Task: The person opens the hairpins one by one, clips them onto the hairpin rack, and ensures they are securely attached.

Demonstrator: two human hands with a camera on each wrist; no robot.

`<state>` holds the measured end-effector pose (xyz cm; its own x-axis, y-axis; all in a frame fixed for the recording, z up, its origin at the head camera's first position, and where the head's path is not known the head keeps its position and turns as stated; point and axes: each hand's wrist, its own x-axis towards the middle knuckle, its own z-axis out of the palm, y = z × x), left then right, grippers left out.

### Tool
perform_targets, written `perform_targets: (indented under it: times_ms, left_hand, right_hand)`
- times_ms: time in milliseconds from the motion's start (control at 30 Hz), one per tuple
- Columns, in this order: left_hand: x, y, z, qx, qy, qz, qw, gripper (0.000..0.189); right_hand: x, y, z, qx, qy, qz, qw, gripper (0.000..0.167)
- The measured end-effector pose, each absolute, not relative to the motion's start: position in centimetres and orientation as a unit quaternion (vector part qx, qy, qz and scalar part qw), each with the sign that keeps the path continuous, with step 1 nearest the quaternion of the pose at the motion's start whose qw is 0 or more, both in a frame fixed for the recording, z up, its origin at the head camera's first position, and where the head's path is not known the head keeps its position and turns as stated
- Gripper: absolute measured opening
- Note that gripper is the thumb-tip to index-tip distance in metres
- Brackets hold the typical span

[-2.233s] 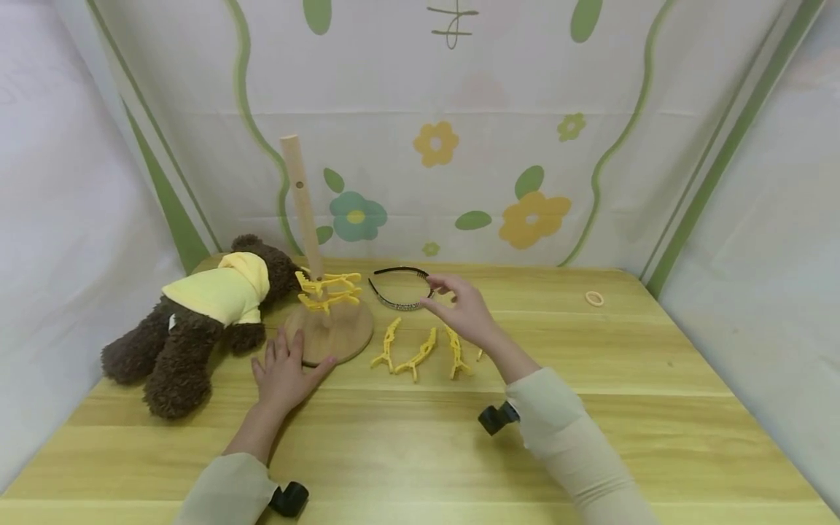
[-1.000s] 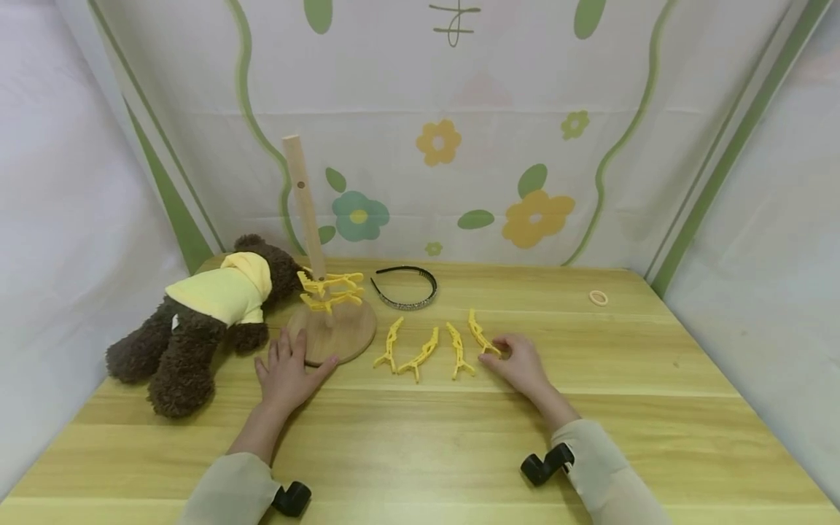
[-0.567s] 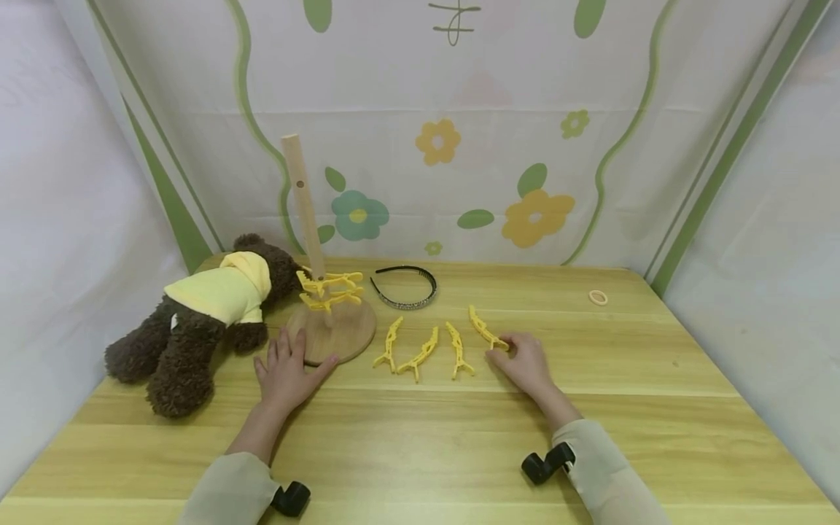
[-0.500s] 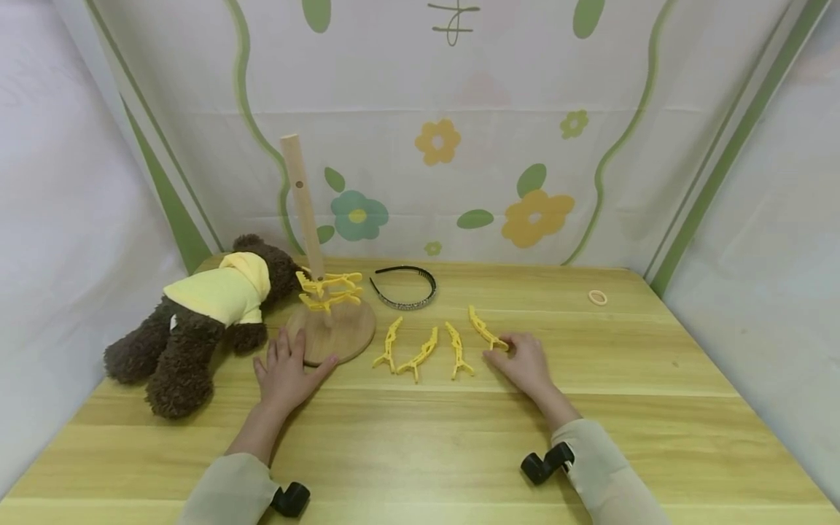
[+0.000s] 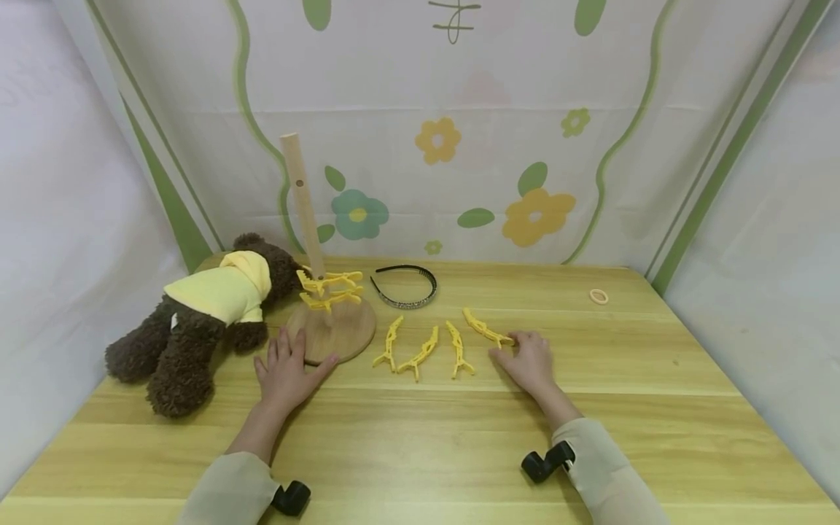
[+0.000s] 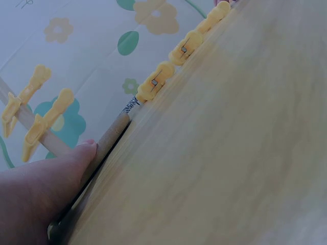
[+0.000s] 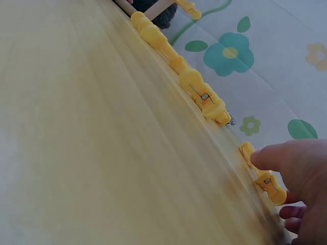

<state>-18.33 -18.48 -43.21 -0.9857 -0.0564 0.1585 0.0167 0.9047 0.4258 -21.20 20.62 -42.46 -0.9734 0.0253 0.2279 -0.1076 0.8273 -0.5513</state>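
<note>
My left hand (image 5: 286, 375) lies with fingers spread on the front left rim of a round wooden stand base (image 5: 354, 332). A wooden post (image 5: 304, 211) rises from the base, with two yellow hair clips clamped low on it. At the right, my right hand (image 5: 528, 362) pinches the handle end of a yellow alligator hair clip (image 5: 484, 328) lying on the table. In the right wrist view the thumb is against that hair clip (image 7: 265, 178), fingers on its far side. Three more yellow hair clips (image 5: 456, 350) lie to its left in a row.
A black headband (image 5: 407, 304) with a sparkly front lies behind the row of clips. A brown teddy bear (image 5: 216, 299) in a yellow hoodie lies left of the stand. A small pale ring (image 5: 598, 296) is at the back right. A patterned cloth stands behind the table.
My right hand has moved from beside the headband to the rightmost hair clip and pinched it. Lately that clip has swung, its tip shifting left. The left hand stays on the base.
</note>
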Motion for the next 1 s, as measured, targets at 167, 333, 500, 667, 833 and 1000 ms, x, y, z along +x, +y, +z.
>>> perform_targets:
  times_ms: [167,333,500,667,833,1000]
  left_hand:
    - [-18.3,-18.5,-43.2,0.012,-0.973,-0.213,0.082,0.093]
    - [-18.3,-18.6,-43.1,0.014,-0.973,-0.213,0.082,0.094]
    - [-18.4,-18.4,-43.1,0.011,-0.973,-0.216,0.079,0.094]
    - [-18.3,-18.3,-43.1,0.010,-0.972,-0.220,0.081,0.093]
    - [-18.2,-18.4,-43.0,0.011,-0.972,-0.220,0.084,0.093]
    - [-18.3,-18.4,-43.1,0.009,-0.972,-0.221,0.083,0.092]
  right_hand:
    - [-21.3,20.7,-42.6,0.022,-0.947,0.295,0.126,0.055]
    - [-21.5,20.8,-42.6,0.019,-0.940,0.318,0.123,0.045]
    - [-21.7,21.3,-42.3,0.018,-0.922,0.371,0.107,0.040]
    - [-21.9,22.1,-41.2,0.024,-0.904,0.421,0.072,0.036]
    - [-22.1,22.7,-39.5,0.083,-0.898,0.425,0.073,0.037]
    - [-22.9,22.8,-37.8,0.134,-0.894,0.415,0.101,0.035]
